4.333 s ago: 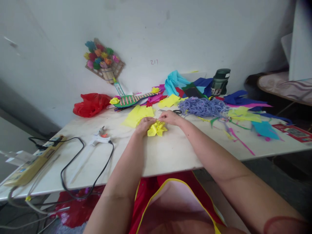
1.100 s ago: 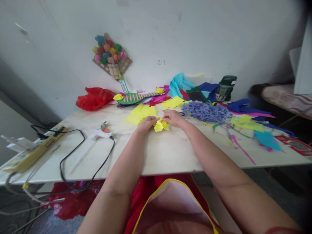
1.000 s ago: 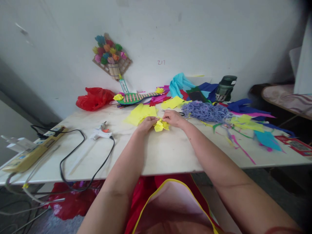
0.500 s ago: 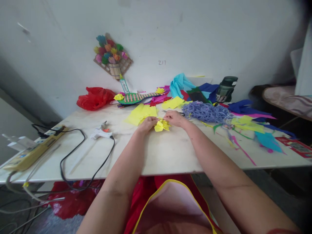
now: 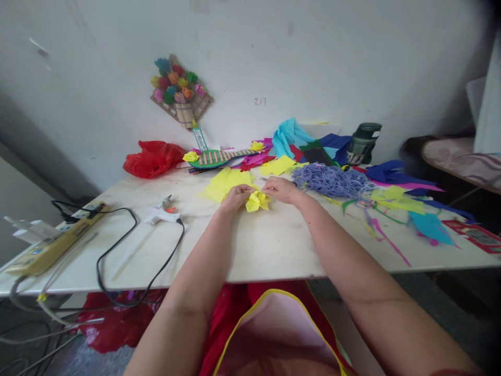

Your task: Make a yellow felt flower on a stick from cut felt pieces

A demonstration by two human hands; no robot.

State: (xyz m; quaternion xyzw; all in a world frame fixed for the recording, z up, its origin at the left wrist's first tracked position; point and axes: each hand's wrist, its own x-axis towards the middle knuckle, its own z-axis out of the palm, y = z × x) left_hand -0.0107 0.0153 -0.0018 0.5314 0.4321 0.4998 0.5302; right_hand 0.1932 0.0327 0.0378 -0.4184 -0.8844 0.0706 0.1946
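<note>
A yellow crepe-paper flower (image 5: 257,201) is between my hands above the middle of the table. My left hand (image 5: 237,197) is closed on its left side, with thumb and fingers pinched near its back. My right hand (image 5: 281,189) pinches at its upper right edge; the fingertips are too small to make out fully. Just behind my hands lie a sheet of yellow crepe paper (image 5: 222,183) and the tip of what looks like scissors (image 5: 263,179), partly hidden by my right hand.
A white glue gun (image 5: 161,214) and its black cord lie left, near a power strip (image 5: 58,240). A tangle of purple string (image 5: 332,180), coloured paper scraps and a dark bottle (image 5: 365,143) are on the right. A red plastic bag (image 5: 154,159) sits back left.
The yellow flower has shifted slightly left and turned a little between my fingers. Both hands stay in nearly the same place.
</note>
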